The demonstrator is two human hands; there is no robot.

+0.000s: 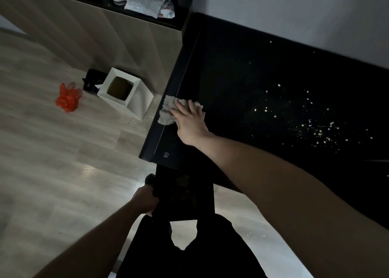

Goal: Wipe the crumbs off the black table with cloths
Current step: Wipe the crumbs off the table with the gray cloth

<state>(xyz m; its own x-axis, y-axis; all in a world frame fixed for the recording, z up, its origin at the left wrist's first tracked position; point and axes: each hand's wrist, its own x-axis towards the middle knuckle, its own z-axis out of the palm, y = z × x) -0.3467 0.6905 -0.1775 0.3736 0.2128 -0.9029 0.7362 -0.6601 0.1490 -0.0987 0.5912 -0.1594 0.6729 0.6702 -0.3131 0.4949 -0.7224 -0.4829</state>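
The black table (231,71) runs from the middle of the view to the right edge. Pale crumbs (315,128) lie scattered over its right part. My right hand (190,120) presses flat, fingers spread, on a grey fluffy cloth (167,111) at the table's left edge. Part of the cloth hangs over that edge. My left hand (145,202) grips the side of a black rectangular object (183,195), perhaps a bin or dustpan, held below the table's near corner.
A white square bin (126,92) stands on the pale wood floor (52,151) left of the table. An orange plastic bag (67,99) lies beside it. A wooden panel (94,35) and a dark shelf with cloths rise behind. A few crumbs lie on the floor.
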